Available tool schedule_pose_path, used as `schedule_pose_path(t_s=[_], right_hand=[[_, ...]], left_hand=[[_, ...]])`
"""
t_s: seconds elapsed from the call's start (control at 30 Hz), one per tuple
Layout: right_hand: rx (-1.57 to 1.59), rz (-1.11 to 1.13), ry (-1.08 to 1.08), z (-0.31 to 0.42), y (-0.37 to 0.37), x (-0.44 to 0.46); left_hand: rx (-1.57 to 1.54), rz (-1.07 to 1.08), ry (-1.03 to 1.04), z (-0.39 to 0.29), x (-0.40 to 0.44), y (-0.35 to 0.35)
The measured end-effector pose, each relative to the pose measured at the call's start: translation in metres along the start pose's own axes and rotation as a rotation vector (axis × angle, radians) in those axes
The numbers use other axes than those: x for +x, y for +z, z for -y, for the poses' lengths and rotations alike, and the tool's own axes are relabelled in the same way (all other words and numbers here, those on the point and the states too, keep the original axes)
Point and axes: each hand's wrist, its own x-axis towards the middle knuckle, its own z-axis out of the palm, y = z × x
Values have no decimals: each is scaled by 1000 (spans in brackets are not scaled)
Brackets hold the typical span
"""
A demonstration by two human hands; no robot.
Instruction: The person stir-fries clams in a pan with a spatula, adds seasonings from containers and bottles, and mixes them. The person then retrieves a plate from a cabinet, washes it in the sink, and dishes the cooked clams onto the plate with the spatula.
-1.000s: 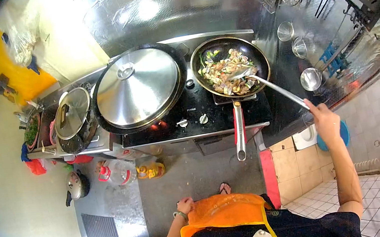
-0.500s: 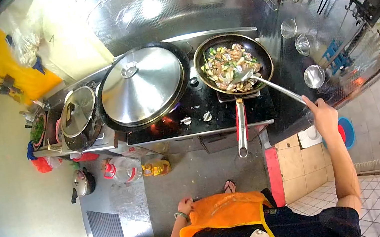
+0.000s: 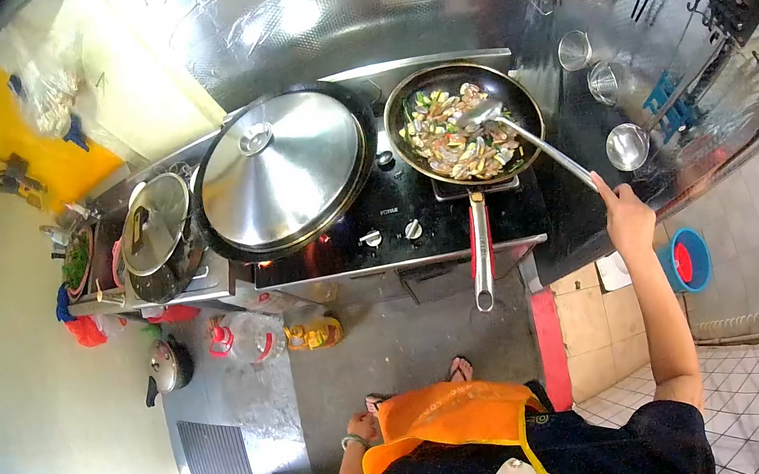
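My right hand (image 3: 629, 218) is closed around the handle of a metal spatula (image 3: 547, 150). The spatula's blade rests in the right part of a black frying pan (image 3: 525, 94), among sliced food with pale, green and brown pieces (image 3: 449, 138). The pan stands on the right burner, its metal handle with red sides pointing toward me. Low at my side, my left hand (image 3: 362, 427) hangs beside the orange apron (image 3: 452, 417), fingers loosely bent, with nothing visible in it.
A large wok with a steel lid (image 3: 281, 168) covers the left burner of the black cooktop (image 3: 333, 262). Left of it stands a glass-lidded pot (image 3: 156, 224). A ladle (image 3: 628, 147) and other utensils hang at right. Bottles (image 3: 313, 334) and a pressure cooker (image 3: 168, 364) stand on the floor.
The spatula blade has moved up in the pan, and my right hand has shifted slightly up and left with it. The food is rearranged. My left hand has dropped slightly lower.
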Motion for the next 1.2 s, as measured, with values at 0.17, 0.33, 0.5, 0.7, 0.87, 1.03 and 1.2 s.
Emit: schedule_pose_path(t_s=[0.17, 0.33, 0.5, 0.7, 0.87, 1.03, 1.2], right_hand=[[-23, -66, 1, 6, 40, -2], [158, 13, -4, 1, 21, -5], [599, -277, 274, -2, 27, -60], [1105, -19, 799, 43, 207, -231], [1409, 898, 728, 182, 181, -232], [1265, 1234, 633, 306, 247, -220], [1792, 1193, 906, 428, 310, -154]], left_hand=[[319, -34, -62, -15, -37, -3], [-58, -2, -113, 48, 4, -17], [165, -65, -60, 41, -14, -21], [362, -81, -41, -19, -48, -20], [417, -144, 148, 6, -12, -25], [212, -204, 177, 29, -19, -37], [286, -99, -93, 79, -11, -50]])
